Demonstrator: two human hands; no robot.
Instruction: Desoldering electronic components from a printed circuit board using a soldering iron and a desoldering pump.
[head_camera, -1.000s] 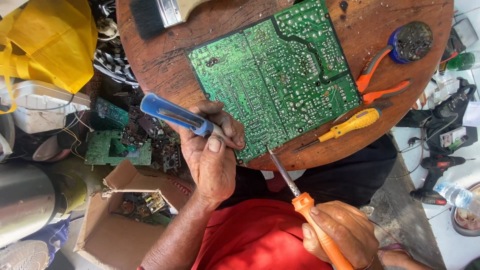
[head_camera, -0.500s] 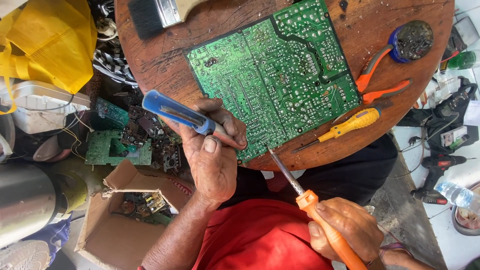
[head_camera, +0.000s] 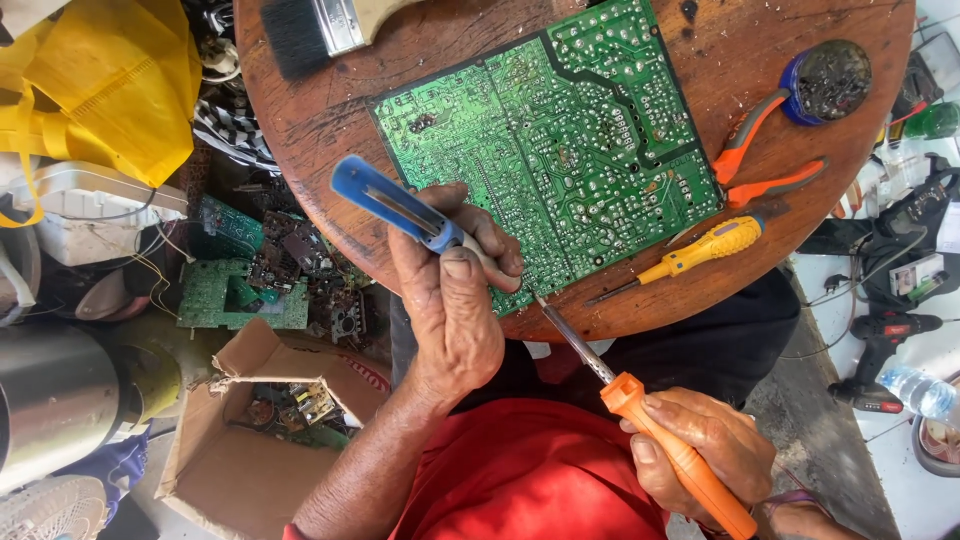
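Gripping an orange-handled soldering iron (head_camera: 640, 420), the right hand (head_camera: 700, 450) brings its tip to the near edge of the green circuit board (head_camera: 550, 150), which lies solder-side up across the round wooden table (head_camera: 320, 150). The left hand (head_camera: 455, 310) clasps a blue desoldering pump (head_camera: 395, 207) beside it. A yellow screwdriver (head_camera: 700, 250) and orange pliers (head_camera: 760, 160) rest toward the right edge.

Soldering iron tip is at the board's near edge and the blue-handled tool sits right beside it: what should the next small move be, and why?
Probably hold the soldering iron tip on that joint while the left hand brings the blue-handled tool onto the same spot. The tip already meets the near edge of the green circuit board, and the right hand grips the orange handle steadily.
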